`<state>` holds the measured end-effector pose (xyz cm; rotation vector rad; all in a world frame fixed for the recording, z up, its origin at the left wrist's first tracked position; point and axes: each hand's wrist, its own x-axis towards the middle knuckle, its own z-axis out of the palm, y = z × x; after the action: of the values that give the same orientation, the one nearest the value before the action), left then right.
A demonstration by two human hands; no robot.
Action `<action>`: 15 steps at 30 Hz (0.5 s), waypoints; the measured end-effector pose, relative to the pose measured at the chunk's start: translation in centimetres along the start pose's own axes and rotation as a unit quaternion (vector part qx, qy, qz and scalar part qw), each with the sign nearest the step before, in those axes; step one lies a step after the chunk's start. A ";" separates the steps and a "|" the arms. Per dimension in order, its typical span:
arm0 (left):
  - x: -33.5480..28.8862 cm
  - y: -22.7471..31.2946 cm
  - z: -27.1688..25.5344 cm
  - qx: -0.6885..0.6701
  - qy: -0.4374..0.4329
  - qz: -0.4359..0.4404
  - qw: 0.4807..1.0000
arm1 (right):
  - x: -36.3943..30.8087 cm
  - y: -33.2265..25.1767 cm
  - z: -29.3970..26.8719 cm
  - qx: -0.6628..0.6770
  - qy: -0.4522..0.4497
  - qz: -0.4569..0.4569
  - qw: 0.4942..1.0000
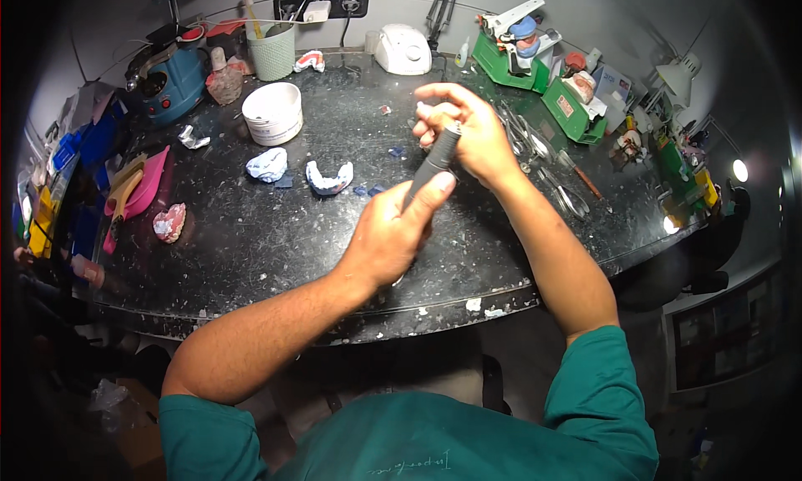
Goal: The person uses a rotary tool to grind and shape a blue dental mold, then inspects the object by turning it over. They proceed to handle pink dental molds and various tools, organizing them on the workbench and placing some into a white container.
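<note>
Evidently, the left hand (388, 239) was wrapped around a dark grey cylindrical handpiece (436, 160), which slanted over the middle of the black workbench (259, 268), its far end leaning right. The right hand (480, 142) was close behind that far end, its fingers curled; whether they gripped anything, or touched the handpiece, could not be told. To the left of the hands lay a horseshoe-shaped dental cast (330, 180), pale blue and white, and farther left a similarly coloured lump (267, 164), with a white tub (273, 117) just beyond it. Metal hand instruments (530, 138) lay to the right of the right hand.
</note>
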<state>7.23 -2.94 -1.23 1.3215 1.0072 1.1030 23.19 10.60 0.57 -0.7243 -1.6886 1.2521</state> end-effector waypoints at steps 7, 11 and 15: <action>0.7 0.2 -0.3 -0.018 0.037 -0.091 0.995 | -2.9 -2.9 -0.6 0.174 0.067 -0.065 0.980; 0.6 0.1 -0.4 -0.028 0.017 -0.092 0.995 | -3.4 -3.5 0.2 0.104 0.061 -0.097 0.988; 0.6 0.1 -0.2 -0.021 0.012 -0.078 0.997 | -3.8 -4.1 0.8 0.089 0.067 -0.102 0.989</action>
<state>7.16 -2.36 -1.06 1.1773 1.0804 1.0185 24.38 5.76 3.18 -0.5023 -1.4810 1.1655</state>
